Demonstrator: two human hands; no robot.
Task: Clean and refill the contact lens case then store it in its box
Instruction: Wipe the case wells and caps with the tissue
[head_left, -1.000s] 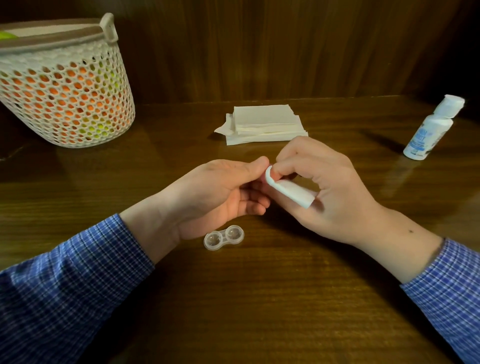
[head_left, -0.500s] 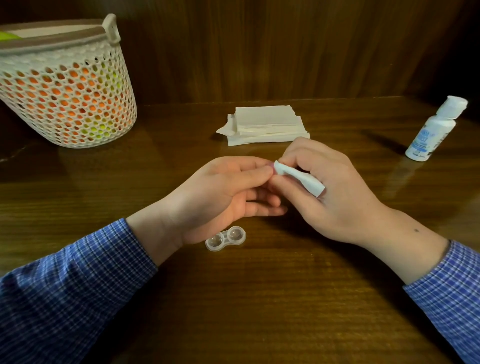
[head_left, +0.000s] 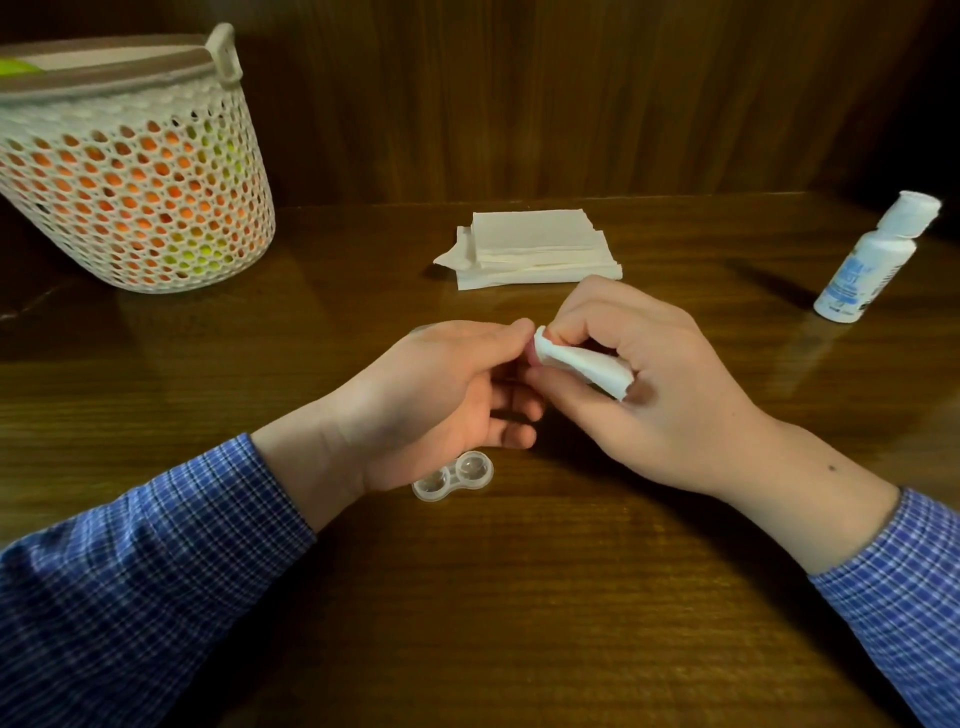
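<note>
The clear contact lens case (head_left: 453, 476) lies uncapped on the wooden table (head_left: 519, 597), just under my left wrist. Above it, my left hand (head_left: 441, 395) pinches a small pink item (head_left: 531, 354) between thumb and fingers; most of it is hidden. My right hand (head_left: 644, 379) grips a folded white tissue (head_left: 582, 364) and presses its tip against that pink item. A white solution bottle (head_left: 872, 260) with a closed cap stands at the far right. No box is visible.
A stack of folded white tissues (head_left: 535, 247) lies at the back centre. A white perforated basket (head_left: 130, 161) with orange and green contents stands at the back left. A dark wooden wall rises behind the table.
The tissue in my right hand has turned and shifted slightly against the pink item. My left thumb has moved a little. The lens case and bottle have stayed put.
</note>
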